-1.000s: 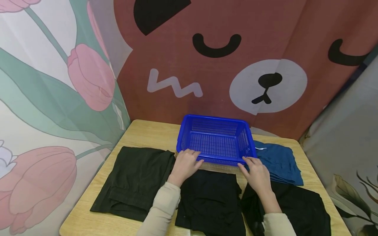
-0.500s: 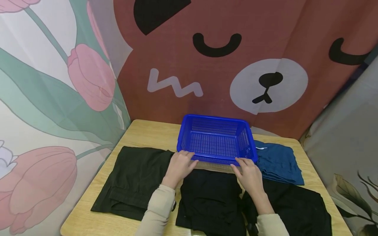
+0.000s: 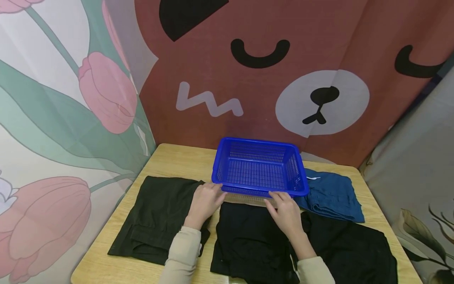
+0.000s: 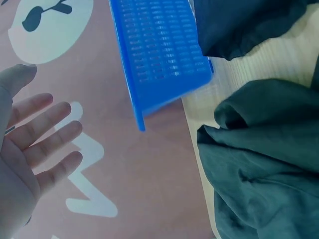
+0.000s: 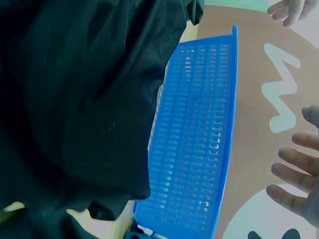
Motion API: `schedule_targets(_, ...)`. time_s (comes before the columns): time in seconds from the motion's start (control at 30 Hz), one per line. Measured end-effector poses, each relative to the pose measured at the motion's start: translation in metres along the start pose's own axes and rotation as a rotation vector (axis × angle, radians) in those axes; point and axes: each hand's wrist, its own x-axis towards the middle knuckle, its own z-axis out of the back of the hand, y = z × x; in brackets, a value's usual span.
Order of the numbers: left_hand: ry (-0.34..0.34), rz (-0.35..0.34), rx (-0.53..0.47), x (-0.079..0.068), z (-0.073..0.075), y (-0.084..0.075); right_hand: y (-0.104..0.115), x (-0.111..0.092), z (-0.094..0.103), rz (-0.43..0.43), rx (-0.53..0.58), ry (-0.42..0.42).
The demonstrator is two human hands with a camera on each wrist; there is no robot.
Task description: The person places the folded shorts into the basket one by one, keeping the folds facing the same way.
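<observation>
A blue plastic basket with mesh walls stands at the back of the wooden table, nothing lying inside. Just in front of its near left corner is my left hand, fingers loosely extended and over the edge of a dark green folded garment. My right hand hovers near the basket's front rim, above a black folded garment. Both wrist views show spread fingers, with the left hand and the right hand holding nothing and a gap to the basket.
To the right of the basket, partly beside it, lies a blue folded garment. Another black garment is at the front right. Behind the table hangs a curtain with a bear print.
Both hands have drifted left and slightly toward me, away from the basket's front rim. The basket and the garments stay where they were.
</observation>
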Motion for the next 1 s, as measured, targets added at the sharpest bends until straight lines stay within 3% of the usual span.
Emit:
schedule_targets(0.3, -0.018, 0.035, -0.030, -0.008, 0.003, 0.013, 0.016, 0.001, -0.009, 0.018, 0.010, 0.028)
schedule_targets(0.63, -0.028, 0.131, -0.029, -0.019, 0.008, 0.032, 0.035, -0.004, -0.031, 0.091, 0.073, 0.026)
schedule_targets(1.0, -0.056, 0.182, -0.027, -0.033, 0.012, 0.051, 0.060, -0.012, -0.051, 0.137, 0.129, 0.088)
